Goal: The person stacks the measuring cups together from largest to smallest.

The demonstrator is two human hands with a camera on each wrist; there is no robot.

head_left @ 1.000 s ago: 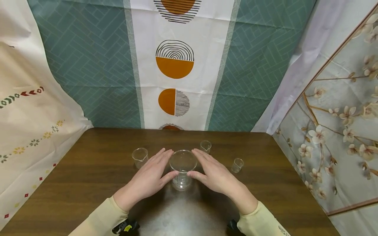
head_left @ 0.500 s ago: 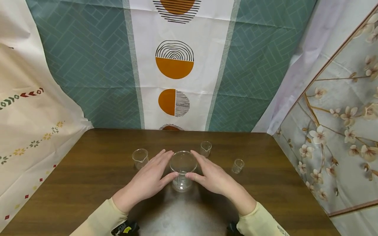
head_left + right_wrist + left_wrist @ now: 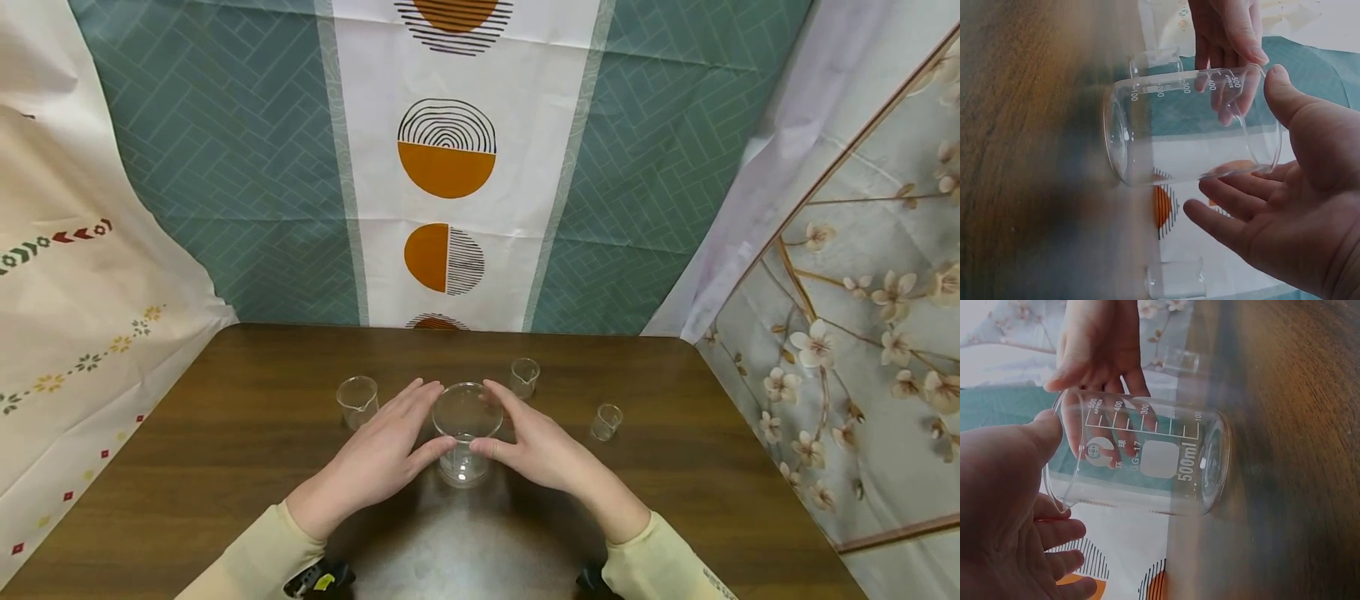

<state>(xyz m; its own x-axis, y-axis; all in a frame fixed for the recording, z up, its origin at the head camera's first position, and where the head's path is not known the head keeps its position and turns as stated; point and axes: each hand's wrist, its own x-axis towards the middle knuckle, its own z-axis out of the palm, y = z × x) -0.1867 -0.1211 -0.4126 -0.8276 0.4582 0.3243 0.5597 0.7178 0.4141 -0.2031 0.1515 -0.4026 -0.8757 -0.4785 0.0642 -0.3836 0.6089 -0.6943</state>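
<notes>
The fingers (image 3: 415,398) of the left hand (image 3: 371,458) reach out nearly straight, parted from the thumb in a wide, loose spread. Its thumb tip lies at the rim of the large beaker (image 3: 462,471), while the other 4 digits extend past the glass. The right hand (image 3: 547,446) mirrors it on the opposite side, thumb tip at the rim, the other digits relaxed and gently bent along the far side. Neither hand is clenched; how firmly either presses on the glass, I cannot tell.

The large beaker stands upright between both hands on the brown surface (image 3: 225,450). 3 smaller glass vessels stand around it: a left beaker (image 3: 357,404) just beyond the left hand, a rear beaker (image 3: 524,379) beyond the right fingertips, and a right beaker (image 3: 606,422) farther out to the right.

Only the left wrist view shows the large beaker's "500ml" and "GG-17" lettering, round logo and pale patch. The right wrist view catches a scale from 100 to 500 and 2 smaller vessels. The head view alone takes in all 3.
</notes>
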